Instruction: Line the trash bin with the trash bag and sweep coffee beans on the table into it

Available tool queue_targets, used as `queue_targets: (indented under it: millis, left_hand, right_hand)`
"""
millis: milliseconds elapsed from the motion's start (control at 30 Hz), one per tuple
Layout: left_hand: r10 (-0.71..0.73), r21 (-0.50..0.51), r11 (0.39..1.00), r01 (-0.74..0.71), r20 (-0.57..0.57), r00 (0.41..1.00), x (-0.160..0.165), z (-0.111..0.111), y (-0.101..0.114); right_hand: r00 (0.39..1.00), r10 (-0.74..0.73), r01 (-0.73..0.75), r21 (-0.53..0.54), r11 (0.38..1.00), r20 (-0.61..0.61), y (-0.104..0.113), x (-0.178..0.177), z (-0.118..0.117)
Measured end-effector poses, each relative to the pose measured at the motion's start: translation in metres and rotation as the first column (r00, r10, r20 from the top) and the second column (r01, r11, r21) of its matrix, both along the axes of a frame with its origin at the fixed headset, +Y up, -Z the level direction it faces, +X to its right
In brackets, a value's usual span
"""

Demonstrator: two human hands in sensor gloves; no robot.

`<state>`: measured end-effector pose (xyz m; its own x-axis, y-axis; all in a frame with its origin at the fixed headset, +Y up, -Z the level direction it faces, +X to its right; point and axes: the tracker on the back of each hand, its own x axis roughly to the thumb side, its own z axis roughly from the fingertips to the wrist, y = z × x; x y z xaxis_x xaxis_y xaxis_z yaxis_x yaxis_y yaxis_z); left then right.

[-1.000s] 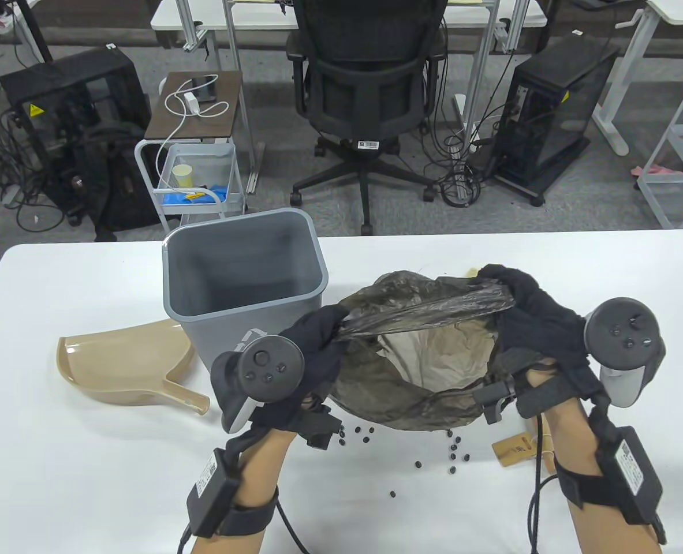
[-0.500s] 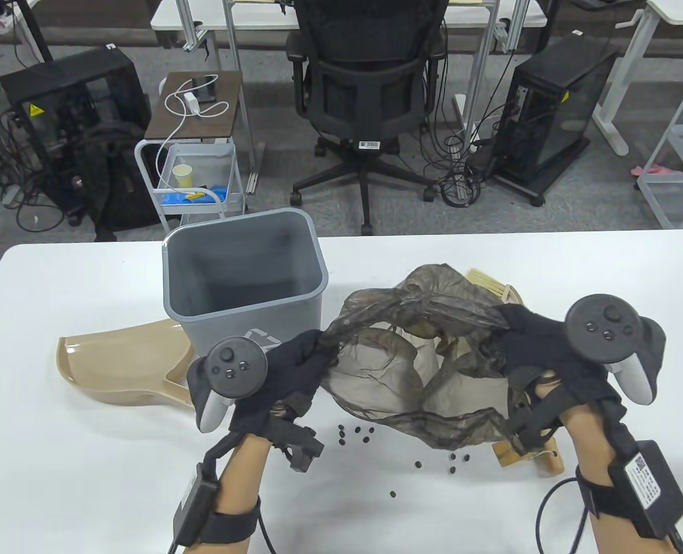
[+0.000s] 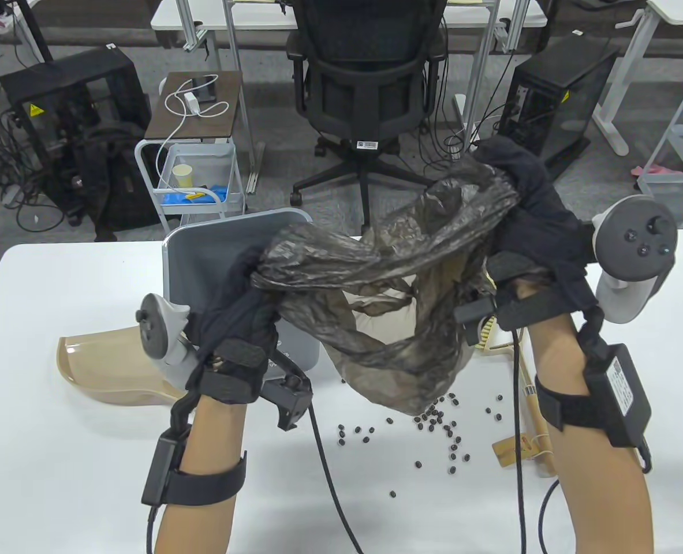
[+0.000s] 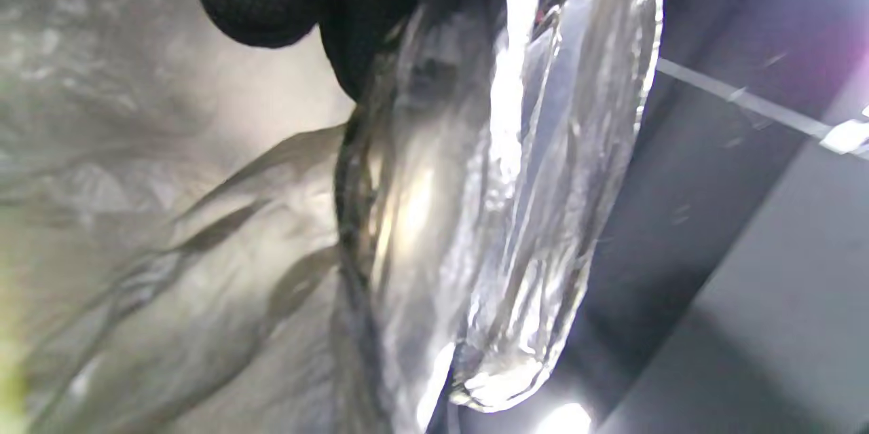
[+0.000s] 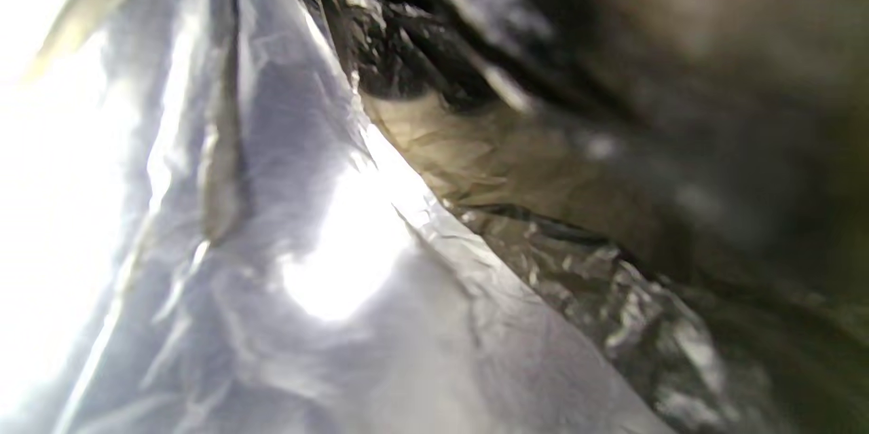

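Two hands hold the thin, translucent dark-grey plastic trash bag (image 3: 376, 283) up off the worktop (image 3: 87, 433), and that is roughly as far as the job has got. The left hand (image 3: 234, 311) has its gloved fingers curled into one end of the bag's gathered rim, right over the mouth of the grey rectangular plastic trash bin (image 3: 202, 242); the right hand (image 3: 526, 196) grips the other end of the rim, raised higher and well off to the right of the bin. Between them the bag sags in a crumpled loop, its bottom hanging just above the worktop to the right of the bin (both wrist views show little more than glare through creased film).

By my reading, the lining step is only begun: the bag is not yet inside the bin and no edge is folded over its rim. The sweeping is untouched. The small dark coffee beans (image 3: 433, 424) lie scattered in front and to the right of the bin, the beige plastic dustpan (image 3: 104, 363) sits at the bin's left, and a wooden-handled brush (image 3: 529, 398) lies to the right.
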<state>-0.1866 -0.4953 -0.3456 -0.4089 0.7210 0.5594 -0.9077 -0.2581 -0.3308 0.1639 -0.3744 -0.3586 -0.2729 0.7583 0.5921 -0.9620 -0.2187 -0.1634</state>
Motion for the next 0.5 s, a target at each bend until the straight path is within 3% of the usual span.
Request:
queue_targets:
  millis: [100,233,367,467,500]
  left_hand:
    - [0.105,0.066,0.993,-0.098,-0.104,0.989,-0.028,-0.003,0.012]
    - [0.172,0.128,0.980,-0.149,-0.187,0.967,-0.058,-0.007,0.014]
    - [0.160,0.143,0.982,-0.123,-0.287,0.945,-0.085,-0.012,0.005]
    - [0.141,0.155,0.983,-0.094,-0.327,0.934,-0.108,-0.021,-0.009]
    - [0.166,0.202,0.974,-0.102,-0.328,0.930,-0.117,-0.024,-0.017]
  right_hand:
    - [0.999,0.015,-0.015,0.012,1.000,-0.045,0.017,-0.027,-0.007]
    - [0.994,0.040,-0.035,0.047,0.998,-0.106,0.022,-0.057,-0.020]
    - [0.977,0.014,-0.002,0.054,0.999,-0.213,0.005,-0.084,-0.038]
    - [0.958,0.000,0.017,0.058,0.998,-0.287,-0.019,-0.105,-0.053]
    - [0.937,-0.019,0.049,0.077,0.996,-0.348,-0.033,-0.116,-0.058]
